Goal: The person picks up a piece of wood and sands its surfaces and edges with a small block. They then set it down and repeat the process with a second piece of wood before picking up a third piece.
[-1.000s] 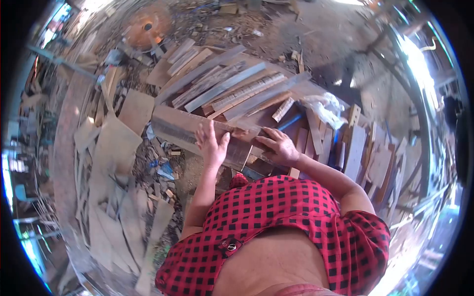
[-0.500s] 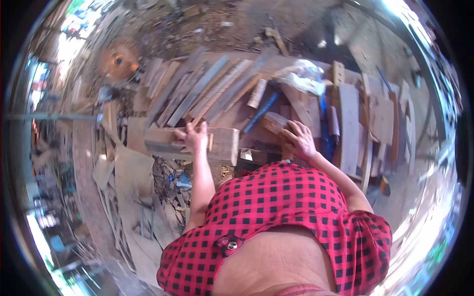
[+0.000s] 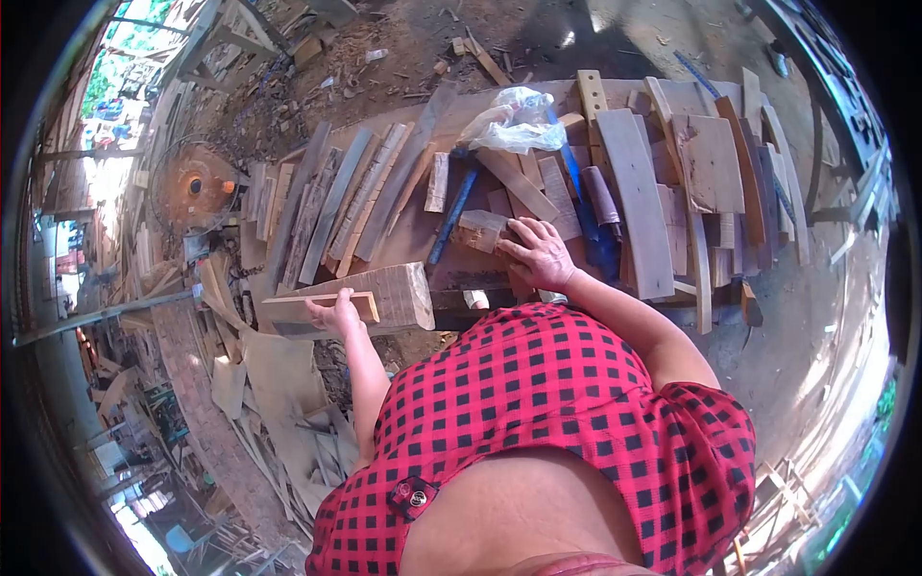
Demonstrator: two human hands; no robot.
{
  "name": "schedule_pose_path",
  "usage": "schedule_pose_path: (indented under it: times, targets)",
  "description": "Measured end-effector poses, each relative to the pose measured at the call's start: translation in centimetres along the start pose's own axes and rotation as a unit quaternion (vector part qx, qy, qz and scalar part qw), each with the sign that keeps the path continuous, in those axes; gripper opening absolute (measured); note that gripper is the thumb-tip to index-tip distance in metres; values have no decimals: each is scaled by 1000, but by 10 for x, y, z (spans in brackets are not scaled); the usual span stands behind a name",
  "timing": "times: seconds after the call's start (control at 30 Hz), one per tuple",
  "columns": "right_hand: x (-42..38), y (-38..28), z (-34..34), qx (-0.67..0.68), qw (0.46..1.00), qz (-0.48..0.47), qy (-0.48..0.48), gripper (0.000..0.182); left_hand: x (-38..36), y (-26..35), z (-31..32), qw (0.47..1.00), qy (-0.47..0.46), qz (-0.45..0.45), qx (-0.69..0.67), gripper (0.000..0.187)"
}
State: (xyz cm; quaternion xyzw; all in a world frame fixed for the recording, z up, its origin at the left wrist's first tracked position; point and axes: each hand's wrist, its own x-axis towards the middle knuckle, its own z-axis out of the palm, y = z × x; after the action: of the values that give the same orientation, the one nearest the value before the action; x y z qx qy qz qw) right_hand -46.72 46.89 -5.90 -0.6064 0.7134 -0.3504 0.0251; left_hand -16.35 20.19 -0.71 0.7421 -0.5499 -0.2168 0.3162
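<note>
My left hand [image 3: 338, 314] is closed around a thin pale wooden strip [image 3: 363, 305]. The strip lies along the near side of a thick, tapering wooden block [image 3: 408, 288] at the table's front edge. My right hand [image 3: 540, 253] is palm down, fingers spread and bent over the near end of a short wooden block [image 3: 480, 230]; its palm side is hidden. Just left of that block is a dark blue bar [image 3: 452, 217]. A small whitish piece [image 3: 475, 300] shows between my hands, close to my checked shirt.
Wooden slats [image 3: 331, 206] lean in a row at the left of the table, and boards [image 3: 636, 202] lie on the right. A clear plastic bag [image 3: 519, 120] sits at the back. A round fan [image 3: 195, 186] stands left, near scrap wood sheets [image 3: 279, 370].
My view has turned, so the table appears shifted left. My left hand has lowered from over the large block to its near side, now on the strip. My right hand stays at the short block.
</note>
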Motion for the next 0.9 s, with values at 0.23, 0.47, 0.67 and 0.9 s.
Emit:
schedule_pose_path:
  times: [0.23,0.47,0.67,0.9]
  targets:
    - [5,-3,0,-5,1000,-1,-5,47,14,-28,-22,984,13,-57,-166,109]
    - [4,-1,4,-17,999,6,-45,53,12,-39,-33,987,-15,-106,-117,104]
    - [6,-1,6,-16,999,-7,-51,52,-54,-23,-31,997,-43,-69,-12,119]
    - [6,-1,4,-21,998,-3,-60,54,-42,-26,-61,950,-99,-49,-291,77]
